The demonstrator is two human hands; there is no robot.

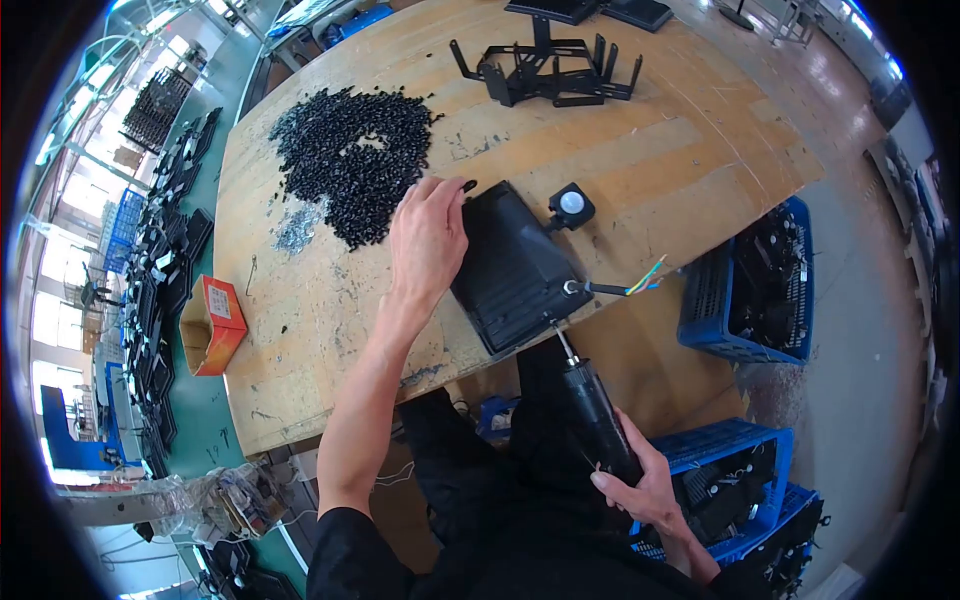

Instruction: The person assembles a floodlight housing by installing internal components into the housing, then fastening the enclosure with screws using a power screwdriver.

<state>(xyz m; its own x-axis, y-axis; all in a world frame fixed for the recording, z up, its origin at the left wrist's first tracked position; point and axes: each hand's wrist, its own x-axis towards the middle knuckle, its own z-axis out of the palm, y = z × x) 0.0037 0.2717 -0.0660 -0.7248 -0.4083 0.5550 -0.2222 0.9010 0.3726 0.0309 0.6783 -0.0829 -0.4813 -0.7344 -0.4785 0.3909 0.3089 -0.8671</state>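
A flat black lamp housing [510,260] lies at the table's near edge, with a motion sensor [571,204] on its right side and a cable [625,290] ending in bare coloured wires. My left hand [430,235] is beside the housing's upper left edge, its fingers pinching a small black piece [469,186]. From below, my right hand [640,480] grips a black electric screwdriver [603,415]. The screwdriver's bit reaches the housing's lower edge near the cable entry; whether it sits in a screw is too small to tell.
A big pile of small black parts [350,150] covers the table's left, next to loose silvery screws [297,228]. Black metal brackets [560,75] stand at the far side. An orange carton [213,325] sits at left. Blue crates [700,335] stand to the right, below the tabletop.
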